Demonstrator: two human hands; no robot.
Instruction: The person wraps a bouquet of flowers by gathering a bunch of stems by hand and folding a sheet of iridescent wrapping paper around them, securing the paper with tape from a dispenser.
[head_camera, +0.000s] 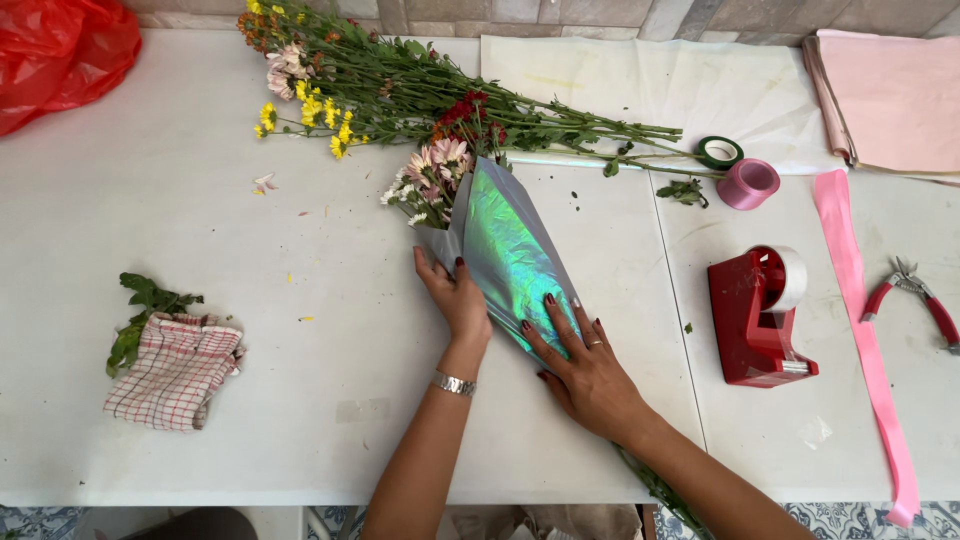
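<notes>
Bouquet: small bunch of pink and white daisy-type flowers, wrapped in iridescent green-silver foil, lying on the white table at centre, blooms pointing far, stems running near and right past the table edge.

Left hand: at the left edge of the foil, fingers curled against the wrap, thumb up along it; metal bracelet at the wrist.

Right hand: flat on the near part of the foil, fingers spread and pressing down; ring on one finger.

Loose flowers: yellow, red and pink, long green stems, lying far of the bouquet.

Tape rolls: green and pink, just beside each other, right of the stems.

Dispenser: red, with a white tape roll, right of the hands.

Ribbon: pink strip running near-far at right.

Pruners: red handles, far right.

Cloth: checked, near left, touching a leaf sprig.

Bag: red plastic, far left corner.

Paper sheets: white and pink, far right.
</notes>
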